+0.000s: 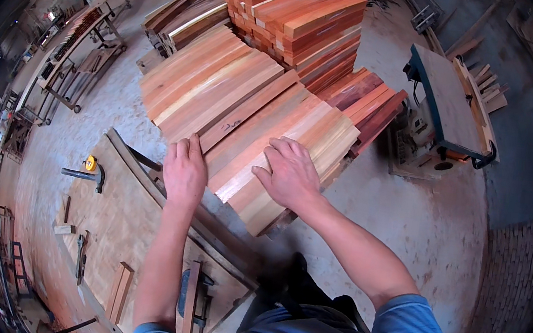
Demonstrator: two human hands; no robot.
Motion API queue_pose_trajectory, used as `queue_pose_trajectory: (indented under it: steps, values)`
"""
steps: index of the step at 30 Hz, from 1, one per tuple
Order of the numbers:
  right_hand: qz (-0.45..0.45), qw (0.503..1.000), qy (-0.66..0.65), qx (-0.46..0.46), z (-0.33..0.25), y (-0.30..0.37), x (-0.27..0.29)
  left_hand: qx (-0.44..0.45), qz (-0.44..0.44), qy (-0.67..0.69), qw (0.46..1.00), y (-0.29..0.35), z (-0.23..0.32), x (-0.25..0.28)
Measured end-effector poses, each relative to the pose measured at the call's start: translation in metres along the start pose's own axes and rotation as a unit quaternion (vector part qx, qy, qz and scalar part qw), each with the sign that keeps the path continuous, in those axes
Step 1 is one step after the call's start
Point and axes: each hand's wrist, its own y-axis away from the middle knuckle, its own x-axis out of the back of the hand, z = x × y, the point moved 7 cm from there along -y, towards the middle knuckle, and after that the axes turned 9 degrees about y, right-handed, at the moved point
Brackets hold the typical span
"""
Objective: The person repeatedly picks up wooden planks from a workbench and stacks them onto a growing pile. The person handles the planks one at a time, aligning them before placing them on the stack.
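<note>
A row of long wooden boards [262, 146] lies side by side in front of me, ranging from pale cream to reddish brown. My left hand [186, 171] is at the near ends of the boards, its fingers bent together over the edge of a reddish-brown board [220, 110]. On the right part of the row rests my right hand [291, 173], thumb and fingers apart, touching a pinkish board beside a pale one. A darker board [249, 118] with pencil-like marks lies between the hands, a little farther off.
Tall stacks of reddish timber [293, 15] stand behind the row. At right is a machine with a flat table [453, 100]. The workbench [115, 214] on my left carries a hammer [100, 178], a yellow tape measure [90, 162], a wrench [80, 256] and wood strips [119, 292].
</note>
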Motion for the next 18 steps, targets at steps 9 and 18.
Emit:
queue_pose_trajectory:
  steps: [9,18]
  values:
    - [0.035,0.999,-0.027,0.009,0.003,0.002,0.006,0.202,-0.080,0.284,0.934,0.051,-0.015,0.026]
    - [0.029,0.997,-0.060,-0.038,0.004,0.002,0.003,0.376,-0.110,0.426,0.815,0.129,-0.023,0.049]
